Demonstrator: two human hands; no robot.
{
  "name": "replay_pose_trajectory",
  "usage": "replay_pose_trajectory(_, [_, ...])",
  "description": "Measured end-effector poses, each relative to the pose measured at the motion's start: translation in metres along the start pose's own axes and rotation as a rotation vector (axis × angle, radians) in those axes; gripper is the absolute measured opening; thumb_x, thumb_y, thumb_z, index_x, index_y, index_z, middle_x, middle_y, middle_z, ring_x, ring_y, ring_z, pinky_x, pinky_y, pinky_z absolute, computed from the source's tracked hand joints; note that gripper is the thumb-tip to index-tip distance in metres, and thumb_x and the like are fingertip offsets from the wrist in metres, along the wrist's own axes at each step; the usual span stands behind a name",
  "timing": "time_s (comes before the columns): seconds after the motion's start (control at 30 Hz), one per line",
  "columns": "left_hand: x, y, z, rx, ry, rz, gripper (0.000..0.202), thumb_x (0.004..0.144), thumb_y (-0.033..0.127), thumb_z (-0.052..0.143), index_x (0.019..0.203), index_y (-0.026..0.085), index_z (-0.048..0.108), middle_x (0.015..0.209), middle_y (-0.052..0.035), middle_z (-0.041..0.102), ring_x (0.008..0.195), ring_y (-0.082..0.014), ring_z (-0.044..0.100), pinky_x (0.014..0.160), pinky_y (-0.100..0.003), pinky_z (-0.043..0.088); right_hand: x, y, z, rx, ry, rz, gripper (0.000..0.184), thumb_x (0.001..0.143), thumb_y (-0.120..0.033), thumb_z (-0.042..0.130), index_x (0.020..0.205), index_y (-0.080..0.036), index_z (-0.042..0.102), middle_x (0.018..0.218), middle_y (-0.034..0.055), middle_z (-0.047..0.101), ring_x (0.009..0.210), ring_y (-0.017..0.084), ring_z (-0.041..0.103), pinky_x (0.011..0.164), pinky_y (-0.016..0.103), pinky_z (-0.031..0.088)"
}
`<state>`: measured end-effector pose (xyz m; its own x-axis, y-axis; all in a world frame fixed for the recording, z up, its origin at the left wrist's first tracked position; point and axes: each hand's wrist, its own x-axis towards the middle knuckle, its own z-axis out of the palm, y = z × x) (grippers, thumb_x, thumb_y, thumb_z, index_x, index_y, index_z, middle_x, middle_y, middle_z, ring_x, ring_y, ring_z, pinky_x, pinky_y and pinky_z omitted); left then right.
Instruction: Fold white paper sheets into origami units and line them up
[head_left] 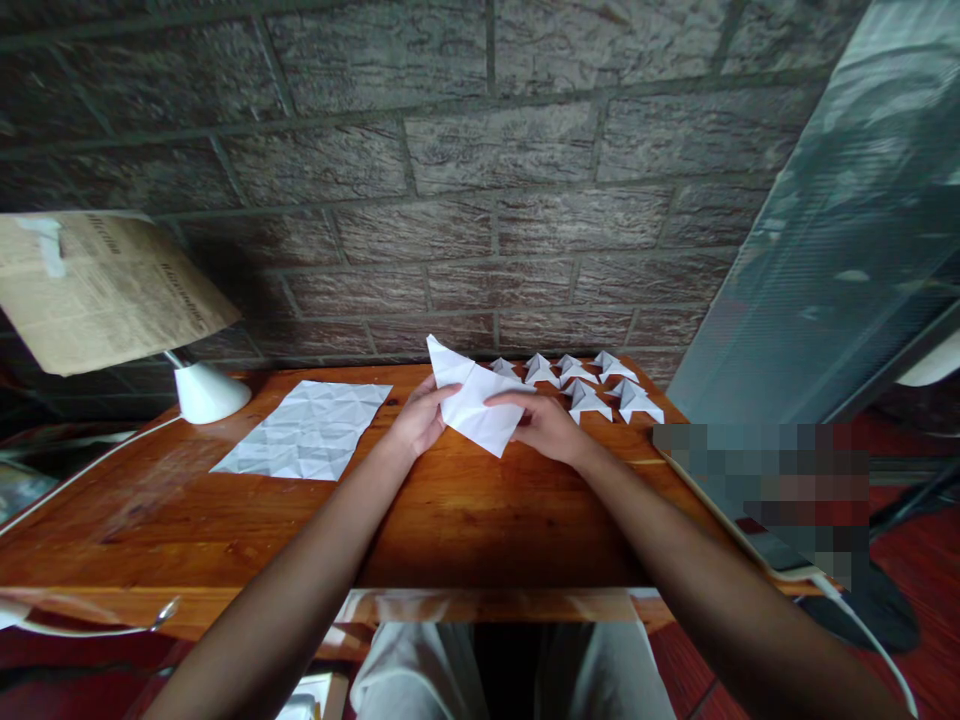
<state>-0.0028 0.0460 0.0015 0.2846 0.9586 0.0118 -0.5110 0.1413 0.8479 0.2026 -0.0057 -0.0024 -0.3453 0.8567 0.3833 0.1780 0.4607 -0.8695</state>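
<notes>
A partly folded sheet of white paper (480, 400) is held up above the wooden table, its upper left corner pointing upward. My left hand (421, 420) pinches its left edge, thumb on the near face. On the right side, my right hand (546, 425) grips the same paper with the thumb pressed on top; its other fingers are mostly hidden behind. Several small folded paper pieces (589, 398) stand in two rows just beyond my right hand. To the left of my left hand lies a creased, unfolded paper sheet (311, 430).
A white-based lamp (210, 393) with a brown paper shade (112, 290) stands on the table (495, 530) at the left. A brick wall (465, 220) rises behind. At the right edge is a flat, partly pixelated device (742, 490) with a white cable (862, 630).
</notes>
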Motion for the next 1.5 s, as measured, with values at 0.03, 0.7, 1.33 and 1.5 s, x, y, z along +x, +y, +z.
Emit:
replay_pose_trajectory(0.03, [-0.002, 0.0, 0.002, 0.014, -0.018, -0.01, 0.046, 0.062, 0.009, 0.079, 0.106, 0.011, 0.067, 0.093, -0.0081, 0.076, 0.075, -0.017, 0.07, 0.076, -0.028, 0.056, 0.0, 0.001, -0.001, -0.014, 0.002, -0.006, 0.037, 0.068, -0.02, 0.075, 0.105, -0.022, 0.075, 0.093, 0.0039, 0.074, 0.08, 0.019, 0.067, 0.072, 0.031, 0.056])
replay_pose_trajectory(0.7, [-0.015, -0.012, 0.01, 0.208, -0.113, -0.111, 0.043, 0.056, 0.021, 0.088, 0.095, 0.013, 0.073, 0.098, -0.0098, 0.076, 0.079, -0.0195, 0.07, 0.081, -0.035, 0.056, 0.005, -0.018, 0.002, 0.033, 0.481, 0.071, 0.03, 0.072, -0.051, 0.075, 0.075, -0.021, 0.075, 0.067, -0.001, 0.066, 0.056, 0.013, 0.051, 0.055, 0.027, 0.04])
replay_pose_trajectory(1.33, [-0.007, -0.004, 0.008, 0.165, 0.1, 0.024, 0.041, 0.061, 0.024, 0.086, 0.098, 0.014, 0.071, 0.093, -0.0062, 0.075, 0.075, -0.0153, 0.07, 0.071, -0.026, 0.057, 0.004, -0.007, -0.007, -0.192, 0.467, 0.002, 0.093, 0.049, -0.028, 0.09, 0.135, -0.028, 0.055, 0.146, 0.011, 0.042, 0.142, 0.035, 0.033, 0.114, 0.051, 0.033])
replay_pose_trajectory(1.5, [-0.008, 0.001, 0.009, 0.147, 0.142, -0.024, 0.025, 0.069, 0.019, 0.081, 0.091, 0.014, 0.07, 0.086, -0.0041, 0.074, 0.064, -0.0103, 0.069, 0.048, -0.013, 0.047, 0.005, -0.011, 0.004, 0.317, 0.4, 0.064, 0.126, 0.055, -0.031, 0.089, 0.153, -0.04, 0.011, 0.129, 0.0077, 0.056, 0.095, 0.022, 0.07, 0.09, 0.041, 0.056])
